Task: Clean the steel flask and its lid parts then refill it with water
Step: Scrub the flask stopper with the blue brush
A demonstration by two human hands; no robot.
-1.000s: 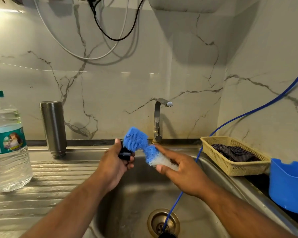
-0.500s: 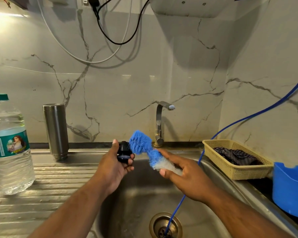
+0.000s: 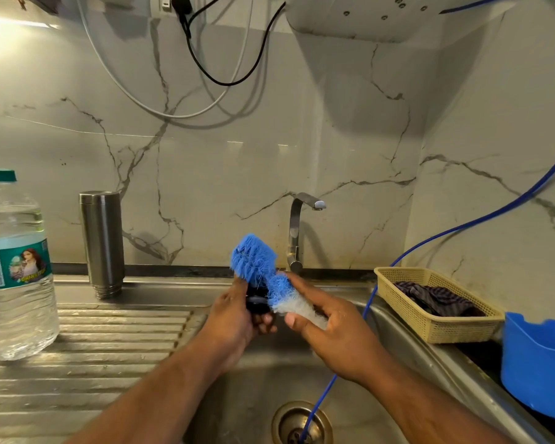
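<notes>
The left hand [image 3: 234,318] is pinching the black lid part [image 3: 257,307] in its fingers while the right hand [image 3: 334,334] is gripping the brush [image 3: 263,270], so a hard stroke is risking flicking it into the sink [image 3: 237,395].

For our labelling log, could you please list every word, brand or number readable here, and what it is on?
Water bottle label: yellow word, too blurred to read.
Same label, white fine print: too small to read.
Steel flask, blue brush, black lid part: no text.

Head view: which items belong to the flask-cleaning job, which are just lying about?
In use: steel flask, black lid part (left hand), blue brush (right hand), tap, water bottle (likely refill).
Lying about: basket, cloth, blue tub, blue hose, wall cables.
</notes>
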